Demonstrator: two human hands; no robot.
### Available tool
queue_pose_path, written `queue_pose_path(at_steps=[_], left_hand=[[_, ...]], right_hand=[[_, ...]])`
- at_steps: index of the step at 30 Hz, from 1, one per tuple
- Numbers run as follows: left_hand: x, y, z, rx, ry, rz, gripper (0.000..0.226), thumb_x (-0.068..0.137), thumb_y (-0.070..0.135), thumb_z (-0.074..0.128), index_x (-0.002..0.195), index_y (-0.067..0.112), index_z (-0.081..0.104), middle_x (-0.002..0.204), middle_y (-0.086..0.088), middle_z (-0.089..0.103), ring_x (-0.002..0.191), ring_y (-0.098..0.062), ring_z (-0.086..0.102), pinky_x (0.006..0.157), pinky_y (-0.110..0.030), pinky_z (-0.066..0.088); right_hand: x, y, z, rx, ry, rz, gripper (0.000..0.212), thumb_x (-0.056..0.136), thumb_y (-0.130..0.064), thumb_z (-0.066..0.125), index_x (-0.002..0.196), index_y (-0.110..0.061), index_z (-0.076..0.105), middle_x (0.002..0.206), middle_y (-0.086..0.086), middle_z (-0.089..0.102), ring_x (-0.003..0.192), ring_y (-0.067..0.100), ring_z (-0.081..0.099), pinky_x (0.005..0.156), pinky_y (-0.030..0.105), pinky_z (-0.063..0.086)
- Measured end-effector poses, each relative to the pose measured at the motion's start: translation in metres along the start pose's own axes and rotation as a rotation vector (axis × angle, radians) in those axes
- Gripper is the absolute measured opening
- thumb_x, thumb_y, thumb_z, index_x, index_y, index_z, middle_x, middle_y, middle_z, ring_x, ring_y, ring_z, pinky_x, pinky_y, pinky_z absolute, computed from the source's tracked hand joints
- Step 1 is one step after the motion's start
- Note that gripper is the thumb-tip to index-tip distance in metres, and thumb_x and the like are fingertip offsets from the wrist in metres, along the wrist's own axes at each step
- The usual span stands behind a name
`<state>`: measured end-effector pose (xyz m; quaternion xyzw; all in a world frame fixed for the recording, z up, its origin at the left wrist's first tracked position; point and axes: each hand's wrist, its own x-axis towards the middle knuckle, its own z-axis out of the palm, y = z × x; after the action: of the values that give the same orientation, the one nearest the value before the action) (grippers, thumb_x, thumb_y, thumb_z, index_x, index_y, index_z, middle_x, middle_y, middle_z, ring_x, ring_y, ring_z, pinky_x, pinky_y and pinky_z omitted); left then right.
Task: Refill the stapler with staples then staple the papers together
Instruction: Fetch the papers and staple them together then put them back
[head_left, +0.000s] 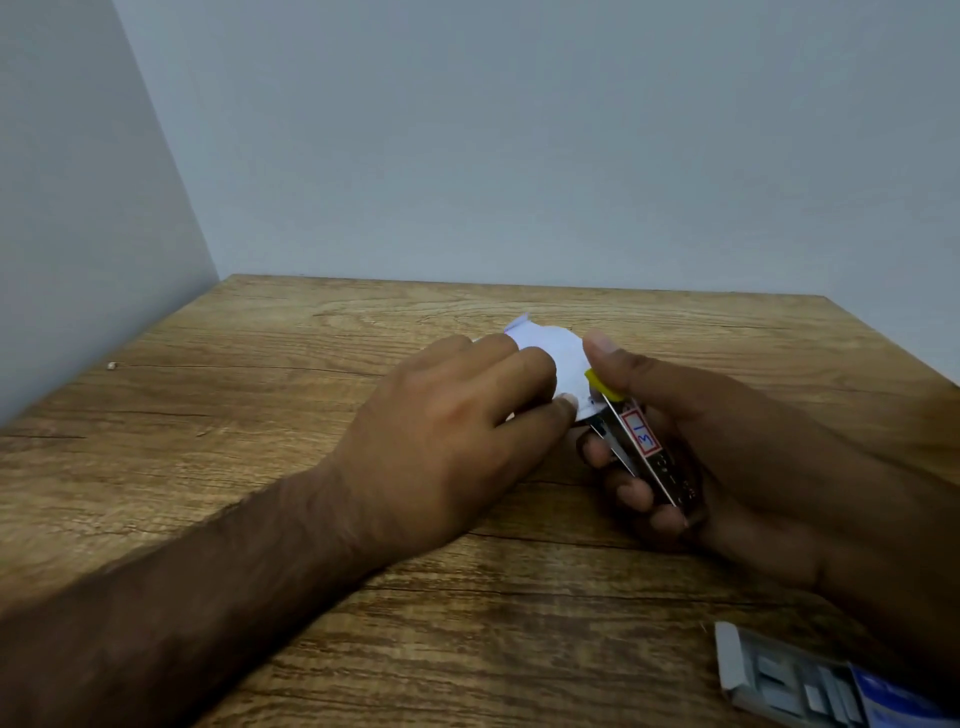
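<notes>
Stapler (641, 441) gripped in my right hand (727, 457), its mouth over the papers (553, 358) my left hand (457, 431) pinches; stapling step, next a firm squeeze.

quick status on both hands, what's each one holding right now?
Left hand: closed on the papers, pinning them to the table.
Right hand: closed around the stapler, its front end at the papers' edge.

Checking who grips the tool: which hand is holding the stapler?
The right hand holds the stapler, thumb on its yellow tip. The left hand only holds the papers.
</notes>
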<state>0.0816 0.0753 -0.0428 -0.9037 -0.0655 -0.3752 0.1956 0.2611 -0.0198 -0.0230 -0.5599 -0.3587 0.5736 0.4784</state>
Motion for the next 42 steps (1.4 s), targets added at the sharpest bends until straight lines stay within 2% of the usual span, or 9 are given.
queue_pose_path(at_steps=[4, 8, 12, 17, 21, 24, 31, 39, 42], left_hand=[[0.001, 0.002, -0.001, 0.018, 0.03, 0.012, 0.013, 0.093, 0.008, 0.068, 0.089, 0.007, 0.081, 0.075, -0.011, 0.069, 0.062, -0.028, 0.058, 0.057, -0.037, 0.038], [0.003, 0.003, -0.002, 0.042, 0.05, 0.017, 0.013, 0.091, 0.005, 0.07, 0.084, 0.009, 0.08, 0.075, -0.009, 0.07, 0.062, -0.027, 0.058, 0.06, -0.036, 0.034], [0.005, 0.004, -0.003, 0.039, 0.076, 0.019, 0.015, 0.091, 0.004, 0.069, 0.08, 0.008, 0.079, 0.074, -0.009, 0.07, 0.06, -0.028, 0.058, 0.056, -0.039, 0.039], [0.007, 0.006, -0.005, 0.029, 0.091, 0.022, 0.017, 0.091, 0.003, 0.07, 0.078, 0.008, 0.079, 0.072, -0.009, 0.069, 0.058, -0.027, 0.057, 0.055, -0.04, 0.039], [0.008, 0.01, -0.005, 0.01, 0.109, 0.008, 0.02, 0.09, 0.001, 0.069, 0.073, 0.007, 0.077, 0.068, -0.01, 0.068, 0.057, -0.027, 0.055, 0.054, -0.042, 0.04], [0.009, 0.011, -0.006, 0.01, 0.115, 0.008, 0.022, 0.091, 0.002, 0.069, 0.071, 0.007, 0.077, 0.068, -0.009, 0.068, 0.056, -0.027, 0.055, 0.053, -0.041, 0.038], [0.011, 0.013, -0.004, 0.015, 0.092, -0.008, 0.025, 0.094, 0.005, 0.065, 0.071, 0.009, 0.076, 0.07, -0.009, 0.068, 0.058, -0.027, 0.055, 0.056, -0.04, 0.036], [0.011, 0.012, -0.004, -0.004, 0.056, -0.052, 0.015, 0.087, 0.004, 0.071, 0.074, 0.009, 0.076, 0.073, -0.01, 0.067, 0.06, -0.028, 0.052, 0.057, -0.04, 0.037], [0.009, 0.006, -0.005, -0.022, 0.019, -0.066, 0.01, 0.086, 0.004, 0.072, 0.079, 0.009, 0.077, 0.076, -0.01, 0.068, 0.064, -0.029, 0.056, 0.06, -0.04, 0.038]], right_hand=[[0.0, 0.001, 0.003, 0.033, 0.061, -0.051, 0.045, 0.079, -0.057, 0.072, 0.077, -0.011, 0.068, 0.065, 0.004, 0.065, 0.043, 0.016, 0.055, 0.035, 0.021, 0.043], [0.001, 0.0, 0.005, 0.053, 0.069, -0.105, 0.042, 0.082, -0.049, 0.071, 0.069, -0.009, 0.071, 0.063, 0.006, 0.067, 0.045, 0.018, 0.06, 0.039, 0.026, 0.05], [0.0, -0.003, 0.006, 0.033, 0.072, -0.114, 0.046, 0.084, -0.046, 0.068, 0.058, -0.009, 0.075, 0.062, 0.008, 0.069, 0.047, 0.019, 0.064, 0.043, 0.027, 0.055], [-0.003, -0.004, 0.009, -0.004, 0.092, -0.136, 0.042, 0.073, -0.047, 0.068, 0.059, -0.007, 0.072, 0.058, 0.008, 0.066, 0.046, 0.019, 0.062, 0.042, 0.026, 0.05], [-0.004, -0.005, 0.009, -0.046, 0.097, -0.184, 0.04, 0.074, -0.045, 0.065, 0.071, -0.005, 0.067, 0.056, 0.007, 0.065, 0.045, 0.018, 0.06, 0.041, 0.026, 0.049], [-0.003, -0.002, 0.009, -0.077, 0.114, -0.203, 0.043, 0.069, -0.048, 0.066, 0.071, -0.005, 0.065, 0.055, 0.006, 0.064, 0.043, 0.018, 0.059, 0.039, 0.025, 0.048], [0.003, -0.001, 0.009, -0.077, 0.157, -0.222, 0.041, 0.066, -0.049, 0.066, 0.069, -0.008, 0.063, 0.052, 0.004, 0.061, 0.043, 0.018, 0.056, 0.048, 0.032, 0.044], [0.004, 0.001, 0.007, -0.051, 0.132, -0.198, 0.043, 0.072, -0.05, 0.066, 0.071, -0.007, 0.064, 0.056, 0.005, 0.061, 0.045, 0.018, 0.056, 0.043, 0.029, 0.046], [0.005, -0.002, 0.005, -0.043, 0.059, -0.145, 0.043, 0.079, -0.051, 0.067, 0.067, -0.01, 0.067, 0.06, 0.006, 0.062, 0.046, 0.02, 0.057, 0.044, 0.029, 0.047]])
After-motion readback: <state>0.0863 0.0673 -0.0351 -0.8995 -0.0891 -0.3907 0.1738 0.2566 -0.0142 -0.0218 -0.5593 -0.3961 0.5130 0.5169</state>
